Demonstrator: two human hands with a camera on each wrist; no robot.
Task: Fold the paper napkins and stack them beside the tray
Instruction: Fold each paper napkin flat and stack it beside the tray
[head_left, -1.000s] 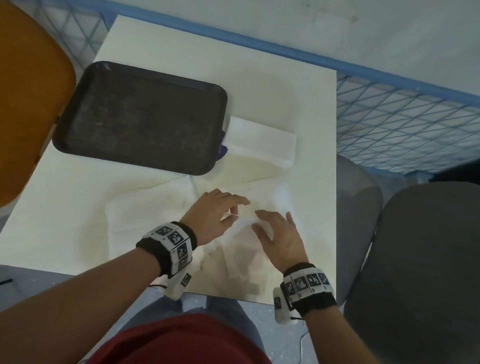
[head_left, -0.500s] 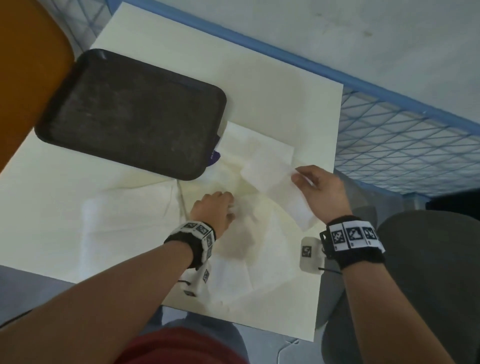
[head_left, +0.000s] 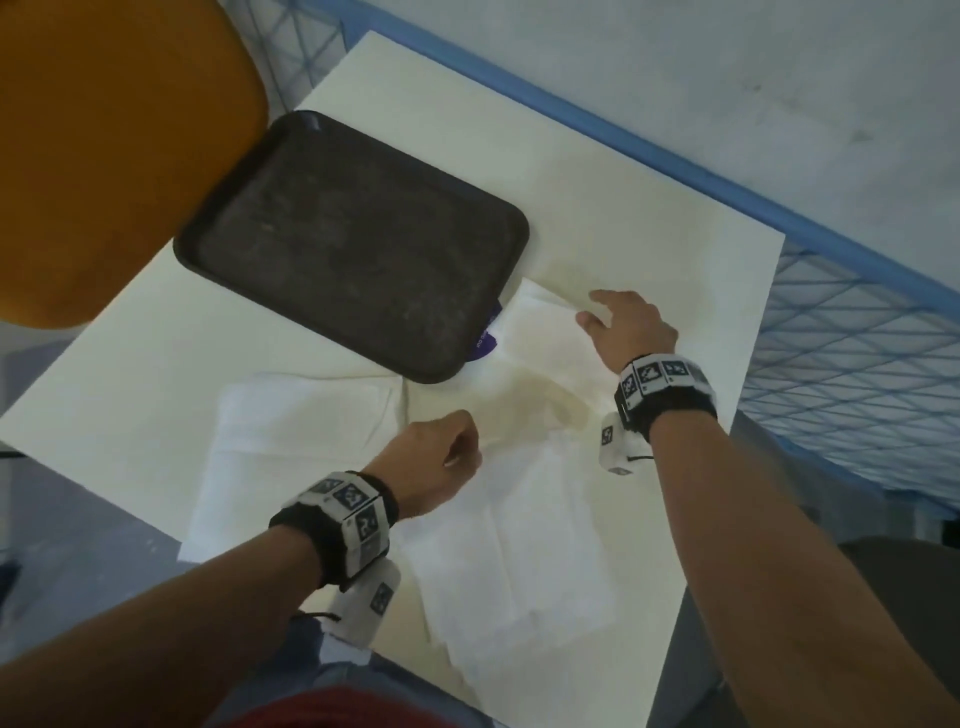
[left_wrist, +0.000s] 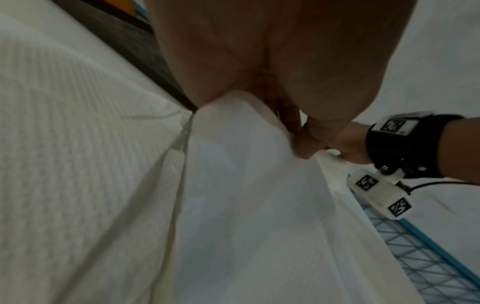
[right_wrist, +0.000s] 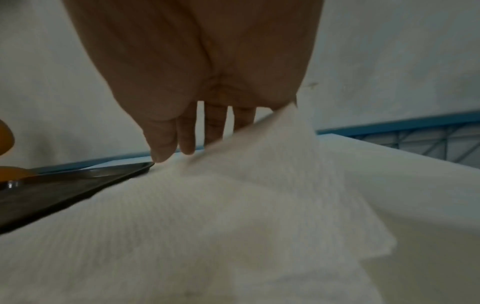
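Pinching napkin (head_left: 524, 499) w/ left hand (head_left: 436, 462); right hand (head_left: 631, 327) flat.

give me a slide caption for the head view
Right hand sets a folded napkin beside the tray; left hand pinches the next.

your left hand's fingers (head_left: 457, 441) curled out of sight, tray (head_left: 291, 156) corner under the orange chair (head_left: 119, 145), purple scrap's (head_left: 485, 345) print unreadable

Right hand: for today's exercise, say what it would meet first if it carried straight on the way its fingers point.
The right hand, fingers straight over the folded napkins beside the tray, points toward the table's far edge. Beyond the napkins lies only bare table, probably then the blue rail; height is unclear.
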